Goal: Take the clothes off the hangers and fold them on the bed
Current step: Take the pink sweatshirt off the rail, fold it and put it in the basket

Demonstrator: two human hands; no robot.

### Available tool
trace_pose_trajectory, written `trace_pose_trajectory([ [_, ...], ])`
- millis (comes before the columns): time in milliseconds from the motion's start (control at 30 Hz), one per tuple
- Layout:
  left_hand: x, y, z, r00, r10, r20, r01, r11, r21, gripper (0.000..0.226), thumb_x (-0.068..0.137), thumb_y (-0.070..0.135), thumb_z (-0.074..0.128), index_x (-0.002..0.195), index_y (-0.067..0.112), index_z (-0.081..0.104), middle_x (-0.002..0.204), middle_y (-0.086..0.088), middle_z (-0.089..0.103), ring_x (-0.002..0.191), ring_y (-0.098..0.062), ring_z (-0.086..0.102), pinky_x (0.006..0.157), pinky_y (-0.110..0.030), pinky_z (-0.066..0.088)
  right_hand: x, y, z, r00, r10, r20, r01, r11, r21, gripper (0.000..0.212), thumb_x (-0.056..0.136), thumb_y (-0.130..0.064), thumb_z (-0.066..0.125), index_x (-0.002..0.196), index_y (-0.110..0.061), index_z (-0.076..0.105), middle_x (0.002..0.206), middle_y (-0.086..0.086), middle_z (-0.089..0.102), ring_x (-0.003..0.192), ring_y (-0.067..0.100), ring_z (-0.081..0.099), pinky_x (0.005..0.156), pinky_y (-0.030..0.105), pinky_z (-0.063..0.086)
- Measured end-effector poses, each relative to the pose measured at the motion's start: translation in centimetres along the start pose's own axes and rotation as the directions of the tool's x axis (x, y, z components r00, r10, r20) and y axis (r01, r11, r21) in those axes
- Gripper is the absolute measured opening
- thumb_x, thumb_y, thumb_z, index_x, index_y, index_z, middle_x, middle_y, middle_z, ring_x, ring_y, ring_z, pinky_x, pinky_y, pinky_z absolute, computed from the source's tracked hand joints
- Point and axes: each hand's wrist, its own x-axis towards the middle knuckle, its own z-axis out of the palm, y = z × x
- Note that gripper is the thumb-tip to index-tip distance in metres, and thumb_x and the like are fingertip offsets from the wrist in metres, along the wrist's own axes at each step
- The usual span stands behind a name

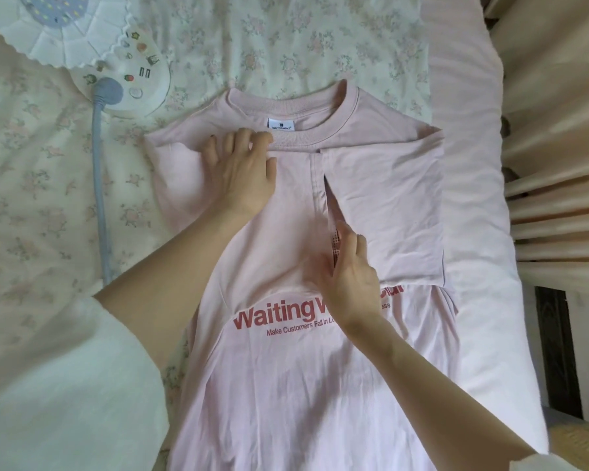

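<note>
A pale pink T-shirt [286,385] with red lettering lies flat on the bed, collar pointing away from me. Both sleeves and sides are folded inward over the middle. My left hand [242,171] presses flat on the folded left side just below the collar, fingers spread. My right hand [349,277] lies on the shirt's middle with straight fingers along the edge of the folded right panel [388,205]. No hanger is in view.
A floral quilt [31,198] covers the bed at left and far side. A round lamp [51,25] with a grey cord [99,185] lies at top left. A pink pillow or mattress edge [473,198] runs along the right, with curtains [558,130] beyond.
</note>
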Motion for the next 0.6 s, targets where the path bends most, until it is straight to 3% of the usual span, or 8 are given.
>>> trace_pose_trajectory([
  [100, -3.5, -0.7, 0.0, 0.998, 0.052, -0.046, -0.051, 0.998, 0.023, 0.043, 0.088, 0.03, 0.043, 0.129, 0.016, 0.05, 0.135, -0.007, 0.048, 0.129, -0.029, 0.04, 0.108, -0.055, 0.015, -1.4, 0.3, 0.6, 0.999, 0.041, -0.032, -0.038, 0.995, 0.095, 0.046, 0.094, -0.035, 0.05, 0.133, -0.014, 0.037, 0.128, 0.003, 0.047, 0.104, 0.028, 0.055, 0.082, 0.038, 0.044],
  [200, -7.2, -1.4, 0.0, 0.995, 0.089, -0.045, -0.087, 0.996, 0.037, 0.047, 0.09, 0.033, 0.04, 0.132, 0.014, 0.049, 0.141, -0.01, 0.045, 0.136, -0.03, 0.036, 0.108, -0.062, 0.016, -2.5, 0.8, 1.8, 0.983, 0.184, -0.019, -0.178, 0.968, 0.178, 0.042, 0.091, -0.044, 0.051, 0.118, -0.012, 0.045, 0.113, 0.003, 0.058, 0.102, 0.022, 0.057, 0.083, 0.036, 0.045],
  [300, -10.6, -1.8, 0.0, 0.988, 0.151, -0.032, -0.15, 0.989, 0.013, 0.05, 0.09, 0.035, 0.041, 0.133, 0.012, 0.05, 0.142, -0.013, 0.045, 0.137, -0.033, 0.034, 0.109, -0.064, 0.017, -3.3, 1.1, 2.2, 0.94, 0.34, 0.015, -0.333, 0.912, 0.24, 0.031, 0.091, -0.044, 0.049, 0.1, -0.015, 0.046, 0.094, 0.002, 0.064, 0.089, 0.022, 0.06, 0.073, 0.036, 0.045],
  [400, -12.9, -1.5, -0.1, 0.981, 0.194, 0.024, -0.194, 0.981, -0.016, 0.053, 0.091, 0.036, 0.038, 0.137, 0.012, 0.047, 0.145, -0.016, 0.041, 0.139, -0.036, 0.029, 0.111, -0.062, 0.017, -3.3, 1.3, 2.3, 0.915, 0.393, 0.091, -0.398, 0.844, 0.359, 0.023, 0.089, -0.04, 0.054, 0.089, -0.017, 0.052, 0.082, 0.0, 0.064, 0.076, 0.021, 0.061, 0.068, 0.038, 0.048],
  [467, -13.9, -1.6, 0.1, 0.979, 0.183, 0.086, -0.183, 0.983, -0.011, 0.054, 0.091, 0.038, 0.035, 0.138, 0.014, 0.045, 0.148, -0.015, 0.037, 0.141, -0.036, 0.025, 0.113, -0.058, 0.016, -3.5, 1.2, 2.2, 0.905, 0.401, 0.139, -0.418, 0.78, 0.466, 0.02, 0.087, -0.035, 0.059, 0.08, -0.018, 0.053, 0.067, 0.0, 0.061, 0.055, 0.016, 0.054, 0.051, 0.031, 0.043],
  [533, -14.4, -2.1, 0.6, 0.978, 0.156, 0.142, -0.157, 0.988, -0.004, 0.055, 0.093, 0.039, 0.029, 0.141, 0.017, 0.041, 0.152, -0.012, 0.032, 0.143, -0.034, 0.02, 0.115, -0.054, 0.011, -3.6, 1.4, 1.8, 0.892, 0.405, 0.199, -0.44, 0.681, 0.586, 0.017, 0.091, -0.026, 0.058, 0.082, -0.012, 0.052, 0.053, 0.002, 0.054, 0.037, 0.011, 0.042, 0.037, 0.022, 0.03],
  [600, -14.7, -3.0, 1.2, 0.972, 0.151, 0.182, -0.153, 0.988, 0.0, 0.057, 0.094, 0.042, 0.024, 0.146, 0.02, 0.034, 0.156, -0.008, 0.023, 0.145, -0.03, 0.012, 0.117, -0.049, 0.004, -3.6, 1.6, 0.9, 0.877, 0.39, 0.279, -0.473, 0.601, 0.645, 0.014, 0.095, -0.022, 0.054, 0.087, -0.011, 0.051, 0.051, 0.002, 0.059, 0.032, 0.011, 0.041, 0.033, 0.02, 0.03],
])
